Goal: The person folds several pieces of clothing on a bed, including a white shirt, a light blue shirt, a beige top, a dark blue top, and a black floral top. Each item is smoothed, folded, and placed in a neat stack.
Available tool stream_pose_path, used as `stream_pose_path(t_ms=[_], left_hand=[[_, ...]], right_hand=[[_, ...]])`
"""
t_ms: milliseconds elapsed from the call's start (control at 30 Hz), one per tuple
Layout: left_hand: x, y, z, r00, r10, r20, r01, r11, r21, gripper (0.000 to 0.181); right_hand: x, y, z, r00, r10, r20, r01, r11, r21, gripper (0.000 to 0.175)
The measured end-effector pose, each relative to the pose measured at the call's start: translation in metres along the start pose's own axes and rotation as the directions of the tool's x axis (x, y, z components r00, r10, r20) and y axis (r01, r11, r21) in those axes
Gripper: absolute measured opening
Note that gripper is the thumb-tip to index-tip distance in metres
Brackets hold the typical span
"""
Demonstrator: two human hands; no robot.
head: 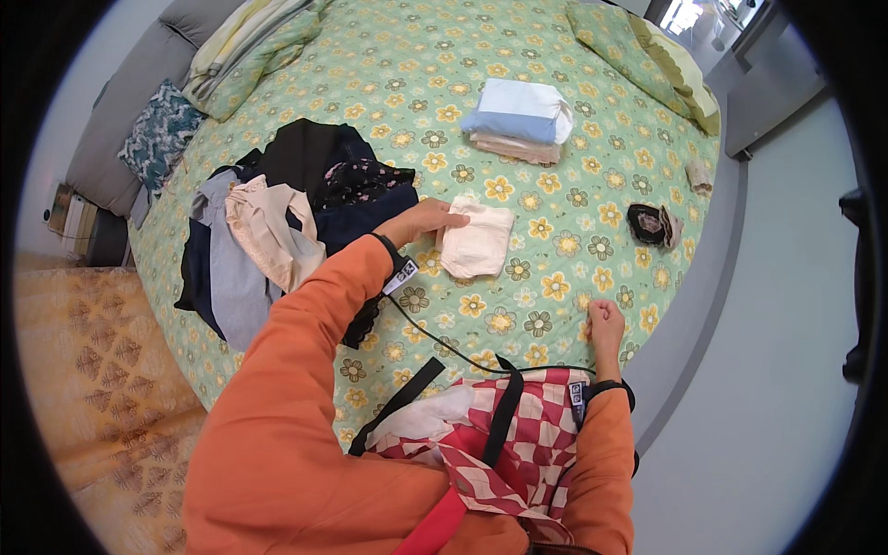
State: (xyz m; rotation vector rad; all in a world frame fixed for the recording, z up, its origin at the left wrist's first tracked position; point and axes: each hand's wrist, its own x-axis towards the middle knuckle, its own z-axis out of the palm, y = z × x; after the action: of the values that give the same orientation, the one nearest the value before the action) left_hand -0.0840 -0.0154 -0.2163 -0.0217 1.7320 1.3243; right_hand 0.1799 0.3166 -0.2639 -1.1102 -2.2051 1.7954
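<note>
My left hand (424, 219) pinches the upper left edge of a small folded pale pink cloth (479, 239), its thumb on top. The cloth lies on a green flowered bedspread (479, 347). Lower right, over the bedspread, my right hand (605, 325) has its fingers curled, and nothing shows in it. Left of the cloth spreads a loose heap of clothes: black garments (298, 152), a black floral piece (361, 182), a grey garment (239, 277) and a cream one (270, 225). Beyond the cloth sits a folded stack (517, 114) of white, blue and pink fabric.
A red-and-white checked bag (544, 409) with black straps (505, 416) lies against my body. A thin black cord crosses the bed between my wrists. Toward the right edge are a rolled dark bundle (649, 223) and a small beige roll (698, 176). A patterned cushion (163, 135) leans on the grey headboard (125, 118).
</note>
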Motion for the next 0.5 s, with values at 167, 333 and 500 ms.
stream_pose_path(t_ms=[167,333,500], left_hand=[[-0.001,-0.011,0.047,0.881,0.363,-0.303,-0.158,0.829,0.536,0.082],[-0.005,-0.021,0.068,0.771,0.412,-0.486,-0.230,0.891,0.391,0.075],[-0.022,0.001,0.022,0.988,-0.068,0.140,0.113,0.933,-0.342,0.055]], right_hand=[[-0.002,-0.008,0.001,0.998,0.064,-0.007,-0.063,0.990,0.126,0.013],[-0.003,-0.012,0.003,0.997,0.076,-0.011,-0.073,0.982,0.173,0.015],[-0.003,-0.015,0.002,0.997,0.077,-0.025,-0.071,0.981,0.179,0.017]])
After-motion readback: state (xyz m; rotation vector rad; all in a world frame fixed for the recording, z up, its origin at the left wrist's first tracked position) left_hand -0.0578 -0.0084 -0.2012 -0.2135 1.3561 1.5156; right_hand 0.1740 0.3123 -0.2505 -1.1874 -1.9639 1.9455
